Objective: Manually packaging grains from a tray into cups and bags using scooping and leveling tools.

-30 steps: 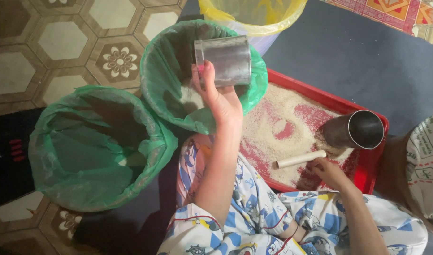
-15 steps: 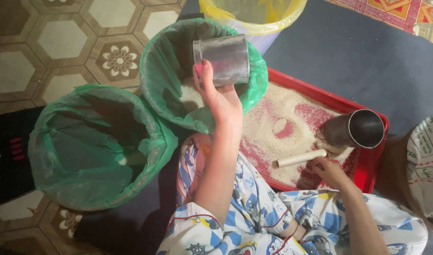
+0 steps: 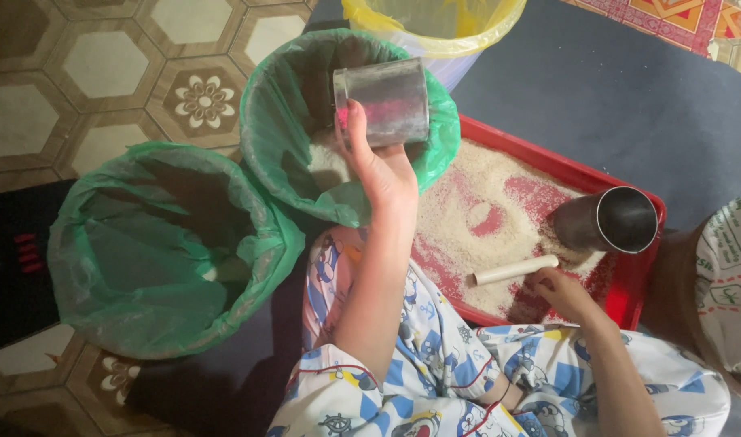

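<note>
Holding: a metal cup (image 3: 384, 101) is gripped closed by the left hand (image 3: 383, 166) over the upper green bin (image 3: 281, 121).
Cup axis: tipped sideways, mouth turned left.
Room: yellow bin (image 3: 435, 28) just behind; red tray (image 3: 641, 287) at right.
Right hand (image 3: 565, 293): rested on the tray's grain beside a white stick (image 3: 514, 269); grip cannot be told.
Second cup (image 3: 609, 220): lying on the tray.

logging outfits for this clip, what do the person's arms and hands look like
Both hands, left hand and right hand, are bare: no gloves, and no rings or watch visible. The forearms are uncovered. A pink-painted thumbnail shows on the left. The clothing is white with blue cartoon prints and red piping.
</note>
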